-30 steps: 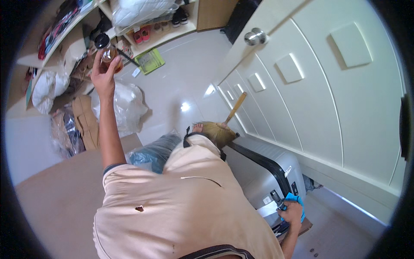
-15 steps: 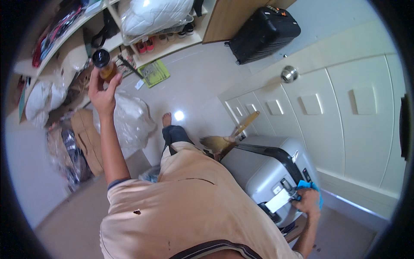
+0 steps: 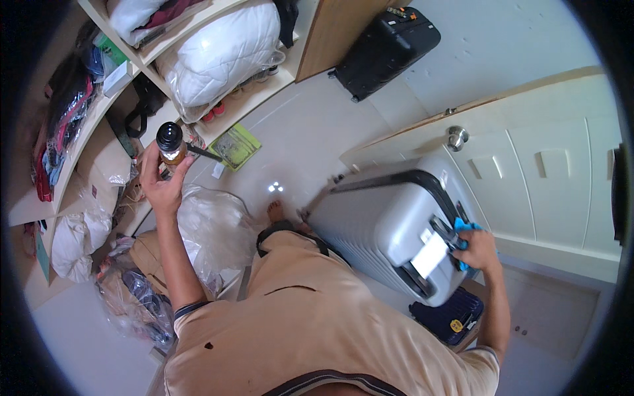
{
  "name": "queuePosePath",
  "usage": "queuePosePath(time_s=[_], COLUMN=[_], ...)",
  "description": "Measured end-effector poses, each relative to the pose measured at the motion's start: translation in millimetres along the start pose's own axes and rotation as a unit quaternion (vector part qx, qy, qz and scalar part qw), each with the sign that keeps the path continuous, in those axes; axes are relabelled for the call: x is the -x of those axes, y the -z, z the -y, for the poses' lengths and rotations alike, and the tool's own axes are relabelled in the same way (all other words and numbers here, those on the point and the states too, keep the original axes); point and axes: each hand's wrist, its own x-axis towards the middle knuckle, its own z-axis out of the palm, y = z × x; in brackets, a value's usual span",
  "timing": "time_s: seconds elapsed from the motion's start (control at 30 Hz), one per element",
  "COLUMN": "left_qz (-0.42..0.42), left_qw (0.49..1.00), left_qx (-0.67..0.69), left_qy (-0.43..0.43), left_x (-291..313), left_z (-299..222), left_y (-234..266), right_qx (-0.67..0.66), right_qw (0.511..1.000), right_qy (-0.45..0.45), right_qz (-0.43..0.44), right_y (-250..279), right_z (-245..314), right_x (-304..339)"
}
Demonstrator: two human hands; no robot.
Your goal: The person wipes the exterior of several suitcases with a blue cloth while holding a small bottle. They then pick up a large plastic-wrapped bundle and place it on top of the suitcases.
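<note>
My left hand [image 3: 160, 185] is raised beside the shelves, its fingers wrapped round a small clear bottle with a black cap [image 3: 170, 136] and amber contents. My right hand [image 3: 478, 249] is closed on the dark handle [image 3: 446, 235] at the end of a large silver-grey suitcase [image 3: 370, 211]. A bright blue cloth [image 3: 467, 226] is bunched in that same hand, sticking out around the fingers. A white label [image 3: 429, 256] lies against the suitcase beside the handle. The suitcase is tilted close to my right side, and its lower end is hidden.
A cream door [image 3: 548, 185] with a round metal knob [image 3: 457, 138] stands to the right. At the far wall is a black suitcase [image 3: 386, 53]; a dark blue case [image 3: 452, 315] lies below the grey one. Plastic-wrapped bundles [image 3: 211, 224] and shelves [image 3: 148, 56] line the left.
The grey suitcase has risen and shifted away from me with my right hand, uncovering the dark blue case. The broom beside it has gone out of sight. My left hand still holds the bottle.
</note>
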Motion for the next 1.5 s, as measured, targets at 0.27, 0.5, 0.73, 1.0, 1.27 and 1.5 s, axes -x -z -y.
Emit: queuePosePath(time_s=[0.27,0.5,0.73,1.0,1.27,1.5], left_qz=[0.059,0.153,0.232,0.217,0.227,0.251], left_qw=[0.997,0.987,0.969,0.972,0.973,0.967], left_qx=[-0.035,-0.016,0.089,0.088,0.044,0.041], left_qy=[-0.021,-0.048,-0.008,0.011,0.019,0.005], left_x=[10,-25,-107,-184,-230,-260], left_z=[-32,5,51,78,46,22], left_y=[4,0,-20,-54,-132,-197], right_qx=[-0.206,-0.433,-0.595,-0.728,-0.812,-0.756], right_qw=[0.975,0.89,0.774,0.617,0.479,0.498], right_qy=[-0.013,-0.11,-0.175,-0.225,-0.26,-0.354], right_qz=[-0.085,-0.096,-0.128,-0.197,-0.207,-0.236], right_y=[-45,-47,-7,36,44,27], right_z=[94,185,241,215,155,99], right_x=[-141,-282,-377,-436,-497,-569])
